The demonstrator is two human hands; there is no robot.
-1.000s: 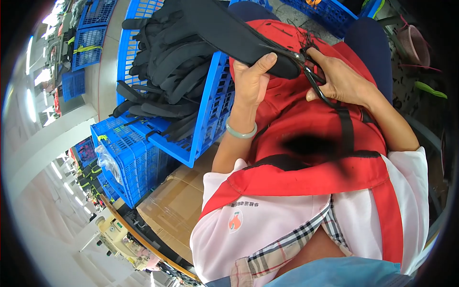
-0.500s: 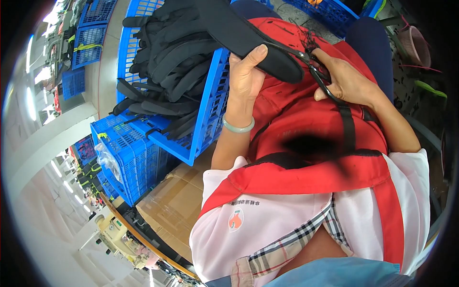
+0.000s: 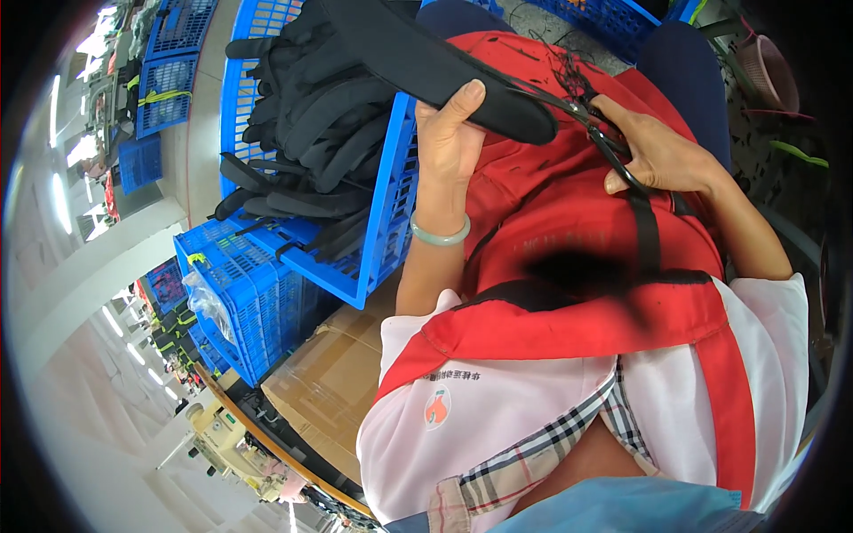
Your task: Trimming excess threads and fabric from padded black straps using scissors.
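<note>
My left hand (image 3: 450, 133) grips a long, curved, padded black fabric strap (image 3: 404, 62), thumb on top and the fingers hidden beneath. The strap's rounded end points right, over my lap. In my right hand (image 3: 662, 147) is a pair of scissors (image 3: 618, 165) with dark handles. Its blades reach left along the strap's far edge, near the rounded end; whether they touch the fabric I cannot tell. Black thread scraps (image 3: 569, 73) lie bunched on the red apron (image 3: 569, 204) just beyond the scissors.
A blue plastic crate (image 3: 391, 209) at my left holds a heap of similar black straps (image 3: 311, 107). More blue crates (image 3: 258, 302) and a cardboard box (image 3: 324, 377) stand nearer. A pink basket (image 3: 771, 75) is at far right, and a sewing machine (image 3: 222, 435) at lower left.
The strap and my left hand have shifted slightly left. My right hand has moved a little right with the scissors, whose handles look closer together.
</note>
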